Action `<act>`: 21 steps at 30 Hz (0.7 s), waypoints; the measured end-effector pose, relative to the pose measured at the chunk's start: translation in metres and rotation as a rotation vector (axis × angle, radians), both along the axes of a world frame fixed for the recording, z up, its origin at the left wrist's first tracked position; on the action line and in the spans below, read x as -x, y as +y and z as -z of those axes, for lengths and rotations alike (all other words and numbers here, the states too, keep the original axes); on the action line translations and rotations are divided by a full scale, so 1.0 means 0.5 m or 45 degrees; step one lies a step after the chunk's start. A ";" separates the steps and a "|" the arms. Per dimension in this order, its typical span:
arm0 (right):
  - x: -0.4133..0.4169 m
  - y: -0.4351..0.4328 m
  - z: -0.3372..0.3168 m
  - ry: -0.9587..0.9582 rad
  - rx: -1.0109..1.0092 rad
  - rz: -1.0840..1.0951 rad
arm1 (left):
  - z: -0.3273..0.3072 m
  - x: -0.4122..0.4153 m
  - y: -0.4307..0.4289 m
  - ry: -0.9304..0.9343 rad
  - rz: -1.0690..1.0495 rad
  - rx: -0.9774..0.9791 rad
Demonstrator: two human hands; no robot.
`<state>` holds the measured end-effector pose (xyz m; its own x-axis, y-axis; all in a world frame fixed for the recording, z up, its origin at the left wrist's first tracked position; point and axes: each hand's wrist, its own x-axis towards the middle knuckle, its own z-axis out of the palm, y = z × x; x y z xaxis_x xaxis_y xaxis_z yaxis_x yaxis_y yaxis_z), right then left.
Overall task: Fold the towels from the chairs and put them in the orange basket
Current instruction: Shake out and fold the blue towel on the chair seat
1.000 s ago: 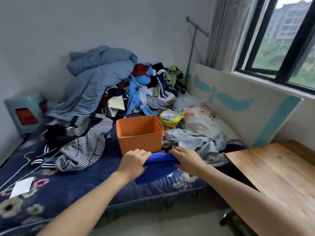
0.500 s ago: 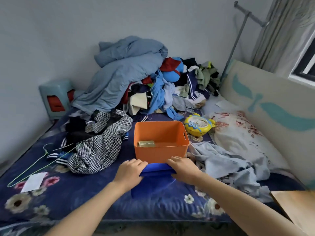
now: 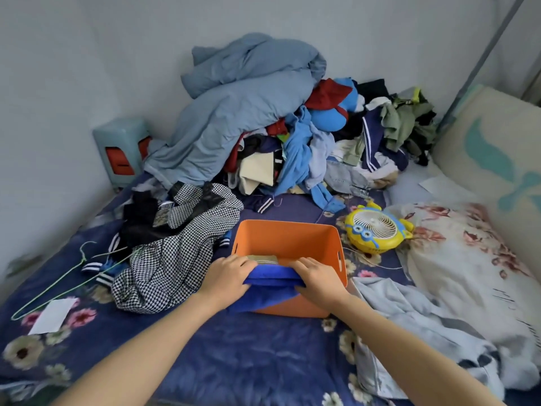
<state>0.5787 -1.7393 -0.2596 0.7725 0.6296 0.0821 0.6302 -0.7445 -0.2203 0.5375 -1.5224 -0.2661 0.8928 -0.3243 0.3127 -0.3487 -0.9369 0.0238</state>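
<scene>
Towel [image 3: 270, 284], blue plush, folded flat, long axis crosswise, draped over near rim of orange basket [image 3: 317, 234], rigid plastic. Left hand [image 3: 227, 276], right hand [image 3: 317, 278] grip its ends.

No writing can be read anywhere. Left of the orange basket [image 3: 285, 238], a white slip [image 3: 52, 316] on the bed shows a blank face. Behind and left of the basket, a patterned card tag [image 3: 162, 216] on dark clothing is too blurred to make out. Right of the basket, dark strokes on the floral pillow [image 3: 503, 297] are too small to tell.
</scene>
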 end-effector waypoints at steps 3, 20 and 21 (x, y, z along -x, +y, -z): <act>-0.056 0.012 0.020 0.001 -0.047 0.019 | 0.012 -0.064 0.014 0.011 -0.005 -0.005; -0.375 0.086 0.194 0.491 0.059 0.516 | 0.196 -0.498 0.068 0.636 0.195 -0.072; -0.386 0.090 0.211 0.513 0.043 0.552 | 0.213 -0.514 0.068 0.669 0.187 -0.076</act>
